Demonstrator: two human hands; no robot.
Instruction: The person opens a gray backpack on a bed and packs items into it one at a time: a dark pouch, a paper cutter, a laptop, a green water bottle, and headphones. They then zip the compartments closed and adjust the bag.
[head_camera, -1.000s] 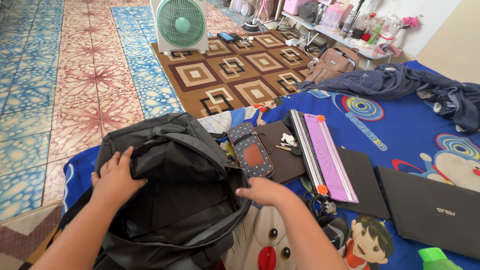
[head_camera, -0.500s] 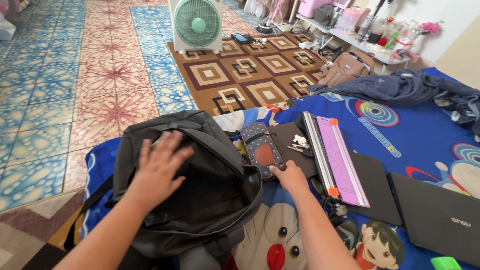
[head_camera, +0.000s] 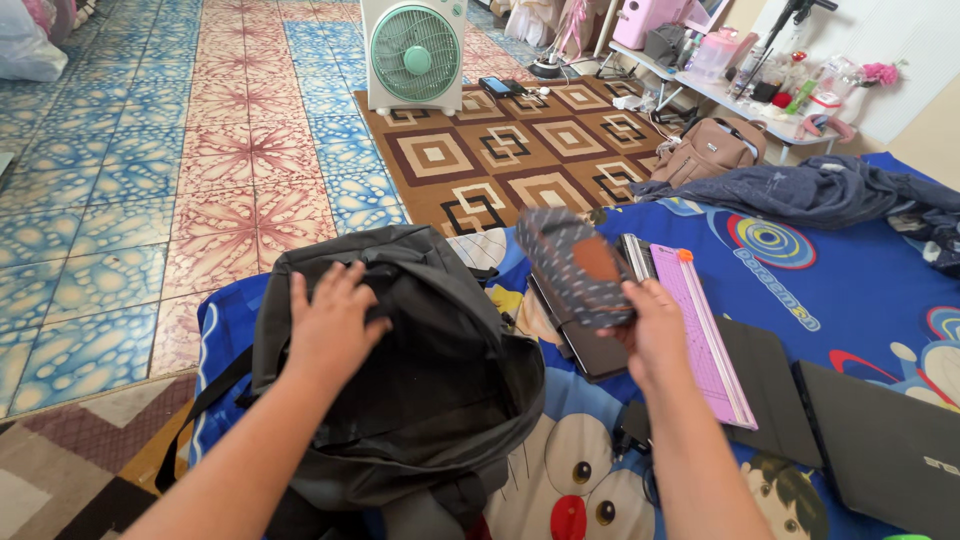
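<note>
A dark grey backpack lies on the blue cartoon-print sheet in front of me. My left hand rests flat on its top, fingers spread. My right hand grips a dark patterned pouch with a brown patch and holds it lifted above the sheet, just right of the backpack. Under the pouch lies a dark flat case.
A pink paper cutter, a black folder and a black laptop lie to the right. A dark jacket, brown bag, fan, patterned rug and low cluttered table stand beyond.
My right hand has picked the patterned pouch up off the sheet. My left hand has slid from the backpack's left edge onto its top.
</note>
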